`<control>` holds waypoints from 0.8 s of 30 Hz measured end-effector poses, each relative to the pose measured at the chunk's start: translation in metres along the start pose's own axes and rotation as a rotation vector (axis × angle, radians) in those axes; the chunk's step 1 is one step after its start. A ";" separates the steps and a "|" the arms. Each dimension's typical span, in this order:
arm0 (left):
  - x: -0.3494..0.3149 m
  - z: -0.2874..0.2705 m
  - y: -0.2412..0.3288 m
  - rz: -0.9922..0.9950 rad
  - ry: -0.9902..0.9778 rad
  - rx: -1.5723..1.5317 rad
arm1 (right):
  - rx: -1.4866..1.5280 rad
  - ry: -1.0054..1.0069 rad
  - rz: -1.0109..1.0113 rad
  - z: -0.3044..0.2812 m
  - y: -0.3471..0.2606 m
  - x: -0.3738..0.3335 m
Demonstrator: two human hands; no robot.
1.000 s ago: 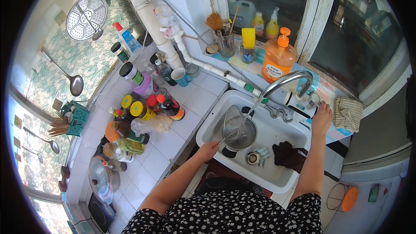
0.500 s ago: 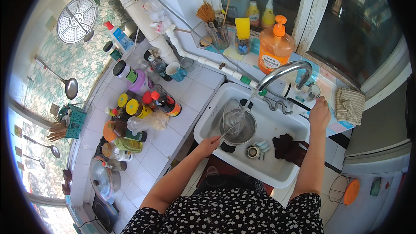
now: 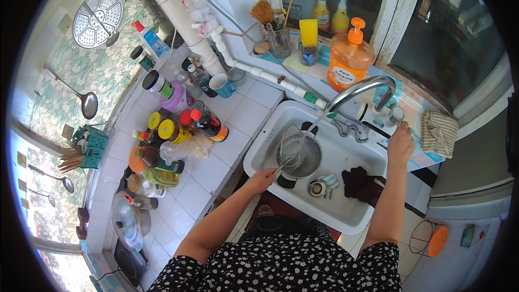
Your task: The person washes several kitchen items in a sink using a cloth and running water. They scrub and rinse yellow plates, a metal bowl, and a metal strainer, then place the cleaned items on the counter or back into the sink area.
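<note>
My left hand (image 3: 262,180) is closed round the thin handle of a wire-mesh strainer (image 3: 292,144). The strainer is held over a round metal pot (image 3: 310,161) with dark handles, which stands in the left part of the white sink (image 3: 346,219). Above it ends the spout of a curved chrome faucet (image 3: 357,87). At the sink's back right, the fingers of my right hand (image 3: 400,143) are closed on the lever of the round metal faucet knob (image 3: 396,114). A small metal cup (image 3: 317,188), a pale blue-grey cloth (image 3: 330,181) and a dark cloth (image 3: 361,184) lie in the basin.
Behind the sink, a ledge carries an orange pump bottle (image 3: 348,59), a yellow sponge (image 3: 308,32) in a cup, and a glass of brushes (image 3: 279,42). A folded striped cloth (image 3: 439,134) lies at right. Bottles and jars (image 3: 173,131) crowd the tiled counter (image 3: 213,162) at left.
The water stream that ran from the spout into the strainer no longer shows. Both hands keep their holds, and the view has shifted slightly.
</note>
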State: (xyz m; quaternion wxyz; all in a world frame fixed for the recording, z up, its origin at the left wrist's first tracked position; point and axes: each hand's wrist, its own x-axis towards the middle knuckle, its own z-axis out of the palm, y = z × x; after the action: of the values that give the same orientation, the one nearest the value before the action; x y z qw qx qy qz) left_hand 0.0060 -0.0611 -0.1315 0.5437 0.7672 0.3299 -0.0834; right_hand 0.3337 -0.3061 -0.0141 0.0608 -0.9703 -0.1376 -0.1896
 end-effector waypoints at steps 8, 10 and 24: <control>0.021 0.012 -0.022 -0.077 -0.015 0.175 | 0.449 0.024 -0.064 -0.008 -0.003 -0.030; 0.025 0.015 -0.023 -0.074 -0.026 0.206 | 0.500 0.088 -0.139 -0.007 0.001 -0.037; 0.037 0.027 -0.027 0.012 0.003 0.162 | 0.613 0.218 -0.215 0.009 -0.011 -0.087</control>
State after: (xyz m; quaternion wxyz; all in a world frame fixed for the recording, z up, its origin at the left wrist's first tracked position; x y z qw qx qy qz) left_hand 0.0245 -0.0650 -0.1812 0.4798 0.8108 0.3180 -0.1055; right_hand 0.2563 -0.3152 -0.0546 0.3437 -0.8608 -0.2822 -0.2475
